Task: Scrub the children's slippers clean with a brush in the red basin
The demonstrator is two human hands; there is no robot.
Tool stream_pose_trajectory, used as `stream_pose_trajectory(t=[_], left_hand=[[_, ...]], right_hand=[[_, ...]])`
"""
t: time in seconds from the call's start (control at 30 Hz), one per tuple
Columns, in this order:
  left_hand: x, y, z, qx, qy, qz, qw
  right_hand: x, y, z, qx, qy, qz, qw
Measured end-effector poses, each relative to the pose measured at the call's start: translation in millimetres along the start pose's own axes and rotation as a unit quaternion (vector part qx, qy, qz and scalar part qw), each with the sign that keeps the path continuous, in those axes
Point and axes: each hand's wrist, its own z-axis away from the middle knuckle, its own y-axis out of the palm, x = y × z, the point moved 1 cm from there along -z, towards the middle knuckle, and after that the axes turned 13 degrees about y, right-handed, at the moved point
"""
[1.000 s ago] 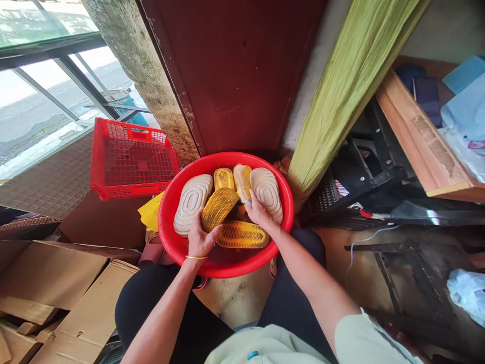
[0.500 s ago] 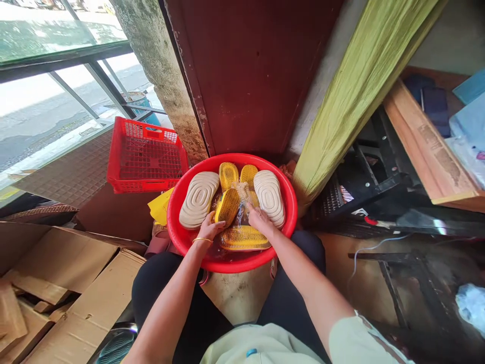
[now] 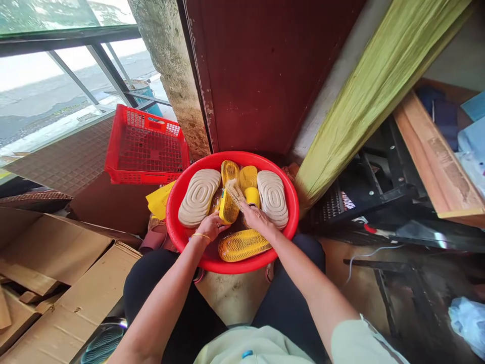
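While my left hand (image 3: 212,226) steadies a yellow slide (image 3: 228,206) by its near end, its fingers closed round the edge, my right hand (image 3: 257,217) has its fingers narrowed on a pale bristled brush (image 3: 235,194). I have the bristles at the right side of that slide's textured sole, and they seem to be touching it, though blur hides the exact contact. Most of the brush's handle is hidden by my fingers. The slide is tilted up on its side over the middle of the red basin (image 3: 235,268).

Around it, in the same basin, I have more footwear lying soles up: a cream slide (image 3: 200,194) at the left, another cream slide (image 3: 273,197) at the right, a zigzag-soled yellow one (image 3: 244,245) across the near side, and two yellow soles at the far side, one left (image 3: 230,171) and one right (image 3: 248,176). A smooth yellow band (image 3: 252,197) shows just right of the brush; I cannot tell which slide it belongs to.

As to how far along I am, one slide is under the brush, partway through by my judgement, and the others lie loose in the basin. Nothing on their soles tells me which have had their turn with the brush and which have not. A red plastic crate (image 3: 140,177) sits beyond the basin's left side, with a yellow sheet (image 3: 159,200) nearer, beside the rim.
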Motion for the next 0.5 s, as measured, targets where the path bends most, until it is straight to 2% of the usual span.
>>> stream_pose_trajectory(t=[0.07, 0.13, 0.23, 0.3, 0.37, 0.43, 0.5], left_hand=[[-2.9, -0.9, 0.6, -0.026, -0.018, 0.020, 0.999], [-5.3, -2.5, -0.2, -0.044, -0.024, 0.035, 0.998], [-6.8, -3.9, -2.0, -0.058, -0.005, 0.036, 0.998], [-5.5, -2.1, -2.0, -0.061, -0.007, 0.013, 0.998], [-2.9, 2.2, 0.2, -0.054, -0.002, -0.040, 0.998], [-0.4, 7.3, 4.5, -0.046, 0.060, -0.114, 0.991], [1.7, 11.4, 10.6, -0.036, 0.153, -0.183, 0.971]], right_hand=[[3.7, -1.5, 2.1, 0.005, -0.015, -0.006, 1.000], [13.9, 3.6, 15.7, 0.015, -0.065, -0.008, 0.998], [28.2, 12.4, 34.2, 0.024, -0.113, 0.005, 0.993], [29.3, 12.5, 30.0, 0.020, -0.085, 0.012, 0.996], [22.9, 8.3, 13.7, 0.012, -0.035, 0.008, 0.999], [12.7, 4.0, -5.5, 0.010, 0.009, -0.006, 1.000], [2.9, 2.5, -19.8, 0.014, 0.035, -0.017, 0.999]])
